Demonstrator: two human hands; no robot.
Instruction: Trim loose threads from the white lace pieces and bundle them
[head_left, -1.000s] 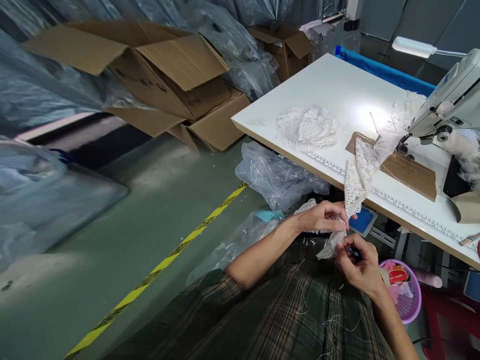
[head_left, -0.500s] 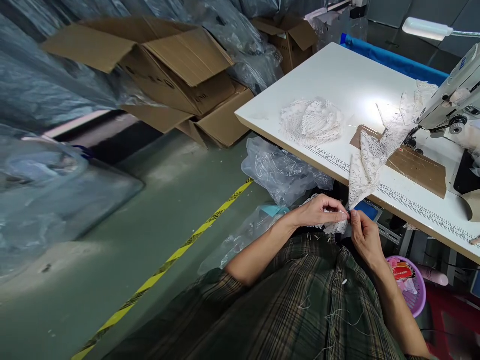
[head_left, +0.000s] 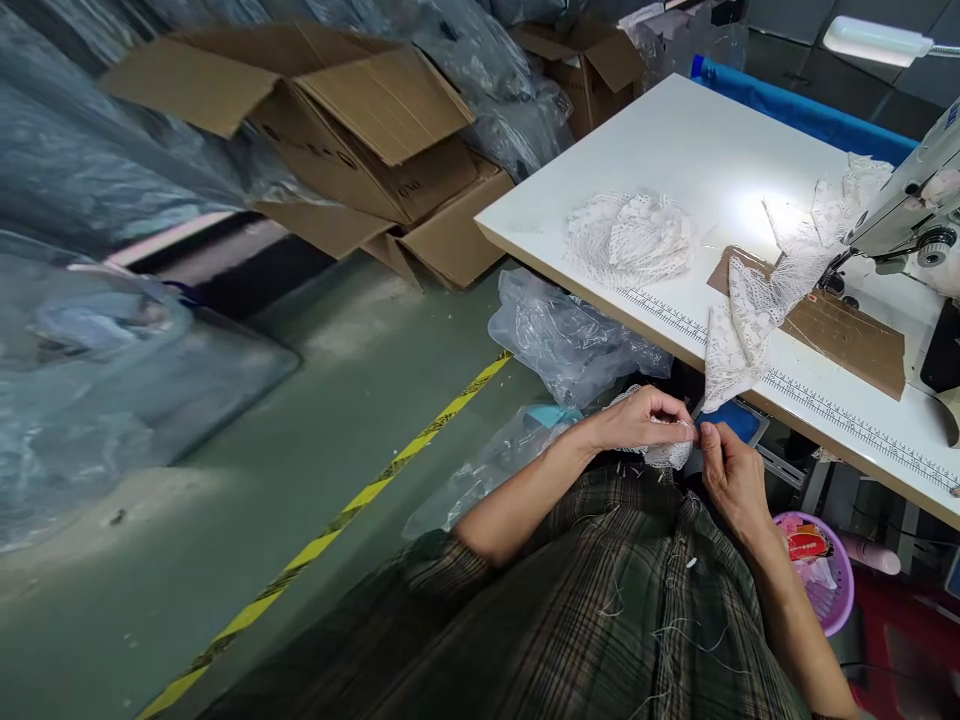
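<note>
My left hand is closed on a piece of white lace, which bunches below the fingers over my lap. Close beside it, my right hand is pinched, thumb against finger. Whatever lies in that pinch is too small to make out. Just above both hands, a strip of white lace runs from under the sewing machine and droops over the table's front edge. A rounded heap of white lace lies on the white table to the left.
A brown cardboard piece lies under the strip. Clear plastic bags hang below the table edge. Open cardboard boxes stand on the floor at the left. A purple basket is low at my right. A lamp lights the table.
My hands have drawn slightly apart, and the drooping lace corner now sits a little clear of them. The whole view has shifted slightly.
</note>
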